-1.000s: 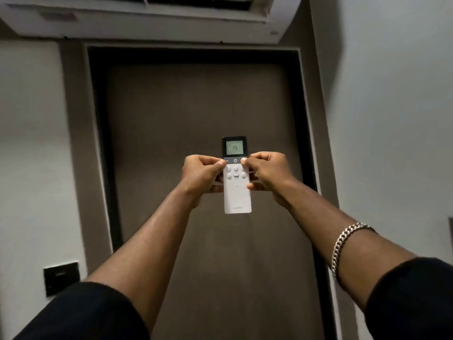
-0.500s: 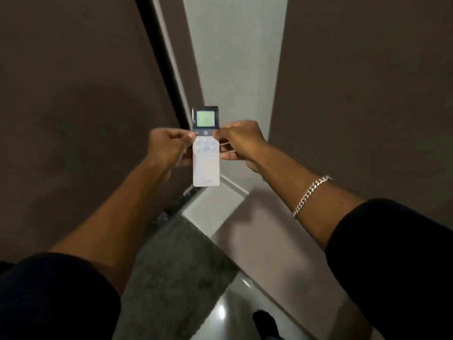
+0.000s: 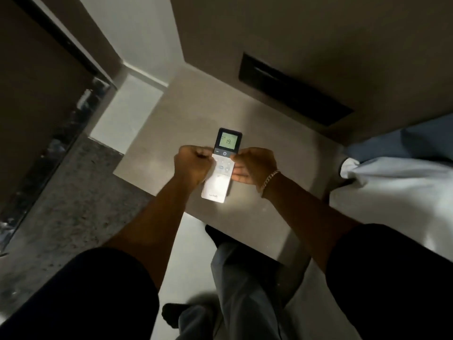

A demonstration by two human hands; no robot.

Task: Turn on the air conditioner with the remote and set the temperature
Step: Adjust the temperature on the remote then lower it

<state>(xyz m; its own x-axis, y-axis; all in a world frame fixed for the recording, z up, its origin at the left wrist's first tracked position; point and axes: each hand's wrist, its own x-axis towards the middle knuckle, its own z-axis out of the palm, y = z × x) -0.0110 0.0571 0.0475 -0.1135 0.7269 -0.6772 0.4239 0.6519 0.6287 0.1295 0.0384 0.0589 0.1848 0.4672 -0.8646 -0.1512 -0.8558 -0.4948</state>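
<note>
While both arms are reaching straight out and down from the body, the hands are meeting at the remote (image 3: 220, 168) and holding it up in the air over the floor (image 3: 171, 119), near the middle of the view. Left hand (image 3: 193, 165) is curling into a loose fist against the remote's left edge, thumb side pressing the casing just below the screen. Right hand (image 3: 255, 165) is gripping the right edge, fingers wrapping under the back, thumb resting by the power button. Neither hand is spreading open; both are pinching the remote between them. Remote is pointing screen end away from the person, tilting slightly right, green screen (image 3: 228, 141) lit and reading 19. A chain bracelet (image 3: 269, 179) is sitting on the right wrist. Dark sleeves are covering both upper arms. A bed edge (image 3: 392, 187) is lying at the right.
</note>
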